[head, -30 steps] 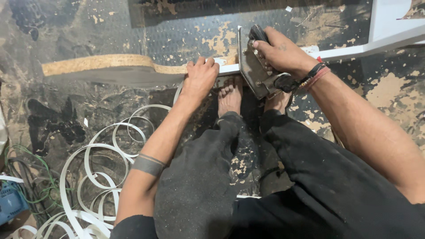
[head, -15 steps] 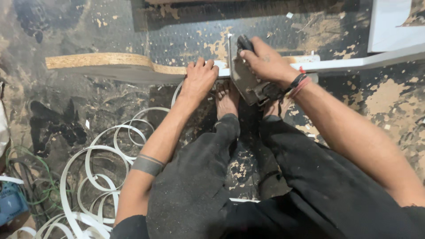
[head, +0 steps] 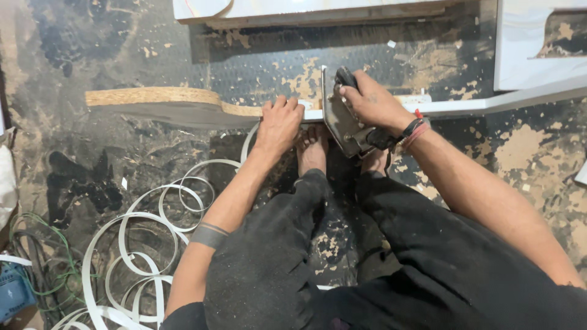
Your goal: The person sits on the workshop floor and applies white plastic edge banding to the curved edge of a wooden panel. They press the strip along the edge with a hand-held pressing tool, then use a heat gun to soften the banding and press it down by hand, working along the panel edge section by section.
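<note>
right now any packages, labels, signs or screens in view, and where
None that can be made out as a package, label, sign or screen.
Nearest thing: a blue object at the lower left edge, cut off by the frame, among green wires; too little shows to tell its kind.
At the left edge, a pale, bag-like shape, mostly out of frame.

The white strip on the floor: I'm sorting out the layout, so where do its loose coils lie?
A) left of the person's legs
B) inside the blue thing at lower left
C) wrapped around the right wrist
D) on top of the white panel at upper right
A: the white strip curls in loops on the floor beside the left forearm, left of the dark trousers.
</note>
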